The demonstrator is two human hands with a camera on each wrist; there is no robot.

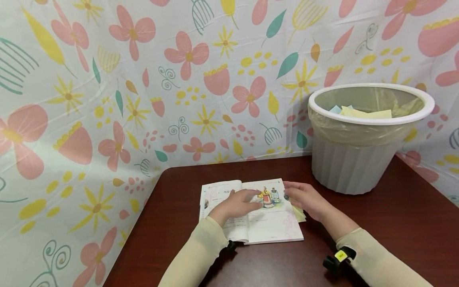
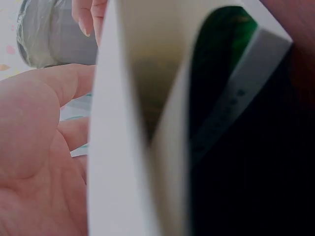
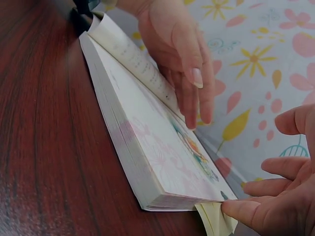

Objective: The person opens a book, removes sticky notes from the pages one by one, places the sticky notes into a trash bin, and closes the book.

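An open book (image 1: 272, 230) lies on the dark table, an illustration of robed figures (image 1: 267, 198) on its right page. Over the middle of the book is my left hand (image 1: 236, 204), its fingers reaching out toward the picture. My right hand (image 1: 308, 200) is at the book's right edge, with a fingertip right at the page corner in the right wrist view. Yellow paper slips (image 3: 214, 219) stick out from under that edge, close to the right fingers (image 3: 241, 210). In the left wrist view, the lifted pages (image 2: 110, 147) hide part of the left hand.
At the back right of the table (image 1: 272, 263) stands a grey bin (image 1: 349, 163) with a white rim and plastic liner. Yellow and blue paper pieces (image 1: 369, 114) lie inside it. A flower-printed cloth (image 1: 150, 79) hangs behind the table and along its left side.
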